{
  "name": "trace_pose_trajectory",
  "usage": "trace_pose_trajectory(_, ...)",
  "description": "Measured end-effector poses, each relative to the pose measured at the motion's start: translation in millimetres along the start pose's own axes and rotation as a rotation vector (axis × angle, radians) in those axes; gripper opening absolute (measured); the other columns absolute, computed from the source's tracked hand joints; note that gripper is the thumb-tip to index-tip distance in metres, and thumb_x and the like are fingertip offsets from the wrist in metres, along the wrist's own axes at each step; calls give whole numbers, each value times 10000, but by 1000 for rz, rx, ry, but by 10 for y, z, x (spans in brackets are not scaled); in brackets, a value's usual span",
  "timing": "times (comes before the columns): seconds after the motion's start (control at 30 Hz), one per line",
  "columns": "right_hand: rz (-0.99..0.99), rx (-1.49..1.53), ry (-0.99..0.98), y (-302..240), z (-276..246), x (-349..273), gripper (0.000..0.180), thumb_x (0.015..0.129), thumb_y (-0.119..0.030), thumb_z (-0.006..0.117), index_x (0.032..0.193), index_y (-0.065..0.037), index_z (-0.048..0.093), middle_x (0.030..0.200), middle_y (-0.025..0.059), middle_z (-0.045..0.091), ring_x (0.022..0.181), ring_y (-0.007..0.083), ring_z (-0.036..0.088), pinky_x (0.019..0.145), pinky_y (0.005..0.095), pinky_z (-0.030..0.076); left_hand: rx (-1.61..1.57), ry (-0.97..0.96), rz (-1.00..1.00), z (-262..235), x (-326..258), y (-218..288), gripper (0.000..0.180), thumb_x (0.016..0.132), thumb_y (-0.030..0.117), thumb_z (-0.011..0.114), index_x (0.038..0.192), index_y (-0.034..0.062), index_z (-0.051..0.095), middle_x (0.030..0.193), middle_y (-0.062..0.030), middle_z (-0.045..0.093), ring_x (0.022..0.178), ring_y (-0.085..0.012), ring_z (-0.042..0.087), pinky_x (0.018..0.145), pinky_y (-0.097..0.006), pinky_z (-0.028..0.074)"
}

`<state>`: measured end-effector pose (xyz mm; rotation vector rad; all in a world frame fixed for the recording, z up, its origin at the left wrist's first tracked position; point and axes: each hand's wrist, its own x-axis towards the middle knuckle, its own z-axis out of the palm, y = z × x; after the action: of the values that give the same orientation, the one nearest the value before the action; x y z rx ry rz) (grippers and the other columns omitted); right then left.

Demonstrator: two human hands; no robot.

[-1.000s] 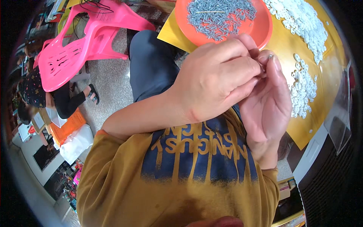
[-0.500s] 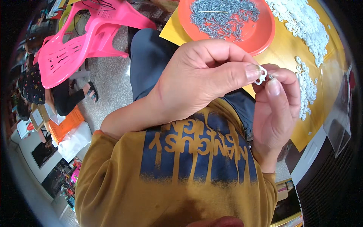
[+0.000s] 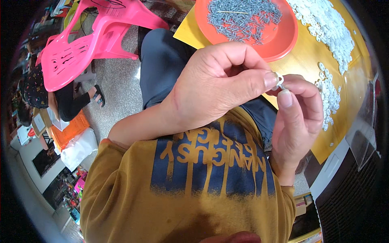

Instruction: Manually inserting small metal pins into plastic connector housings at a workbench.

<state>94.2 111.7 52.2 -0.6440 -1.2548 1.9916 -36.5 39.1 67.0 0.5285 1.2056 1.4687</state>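
Observation:
My left hand (image 3: 225,83) pinches a small white plastic piece with holes (image 3: 280,79) between thumb and forefinger. My right hand (image 3: 299,109) is closed in a pinch on a small grey metal screw (image 3: 283,86). The screw's end meets the lower side of the white piece; how deep it sits in a hole is hidden by the fingertips. Both hands are raised above my lap, beside the table. Just beyond them a red-orange round tray (image 3: 285,44) holds a heap of similar grey screws (image 3: 243,18) with a thin yellowish stick on top.
The yellow tabletop (image 3: 320,148) carries a large pile of white plastic pieces (image 3: 328,28) and a smaller group (image 3: 329,95) nearer me. A clear plastic sheet or box (image 3: 364,125) stands at right. At left are a pink plastic chair (image 3: 67,60) and a person's sandalled foot (image 3: 98,96).
My right hand has shifted slightly left, bringing the screw from beside the white piece into contact with it. The white piece has turned a little in my left fingers.

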Motion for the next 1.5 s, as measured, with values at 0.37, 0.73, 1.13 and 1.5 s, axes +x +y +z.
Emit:
trace_pose_trajectory(0.37, -76, -151, -13, 31, -35, 19, 130, 733, 66, 561, 856, 33, 535, 845, 83, 531, 785, 128, 487, 731, 230, 374, 2, 16, 11, 1, 12, -3, 76, 793, 106, 562, 800, 32, 548, 667, 32, 517, 545, 0, 396, 471, -142, 305)
trace_pose_trajectory(0.73, -172, -324, -12, 48, -57, 32, 126, 723, 59, 577, 841, 36, 540, 830, 90, 529, 769, 144, 490, 712, 231, 375, 5, -26, -25, -26, 33, -11, 76, 801, 101, 554, 804, 26, 542, 704, 30, 530, 595, 0, 424, 510, -141, 334)
trace_pose_trajectory(1.13, -183, -378, -33, 8, -116, 43, 110, 715, 44, 599, 816, 44, 557, 767, 100, 557, 689, 150, 509, 631, 222, 388, 47, -53, 38, -13, 11, -96, 73, 835, 80, 518, 836, 10, 536, 712, 35, 514, 597, 8, 412, 507, -132, 331)
trace_pose_trajectory(1.5, -182, -516, -74, -16, -145, 41, 71, 736, 18, 591, 787, 42, 547, 743, 81, 545, 676, 133, 496, 607, 208, 372, 210, -63, 212, -52, 21, -210, 77, 818, 76, 542, 805, 1, 530, 723, 11, 495, 606, -24, 414, 532, -154, 332)
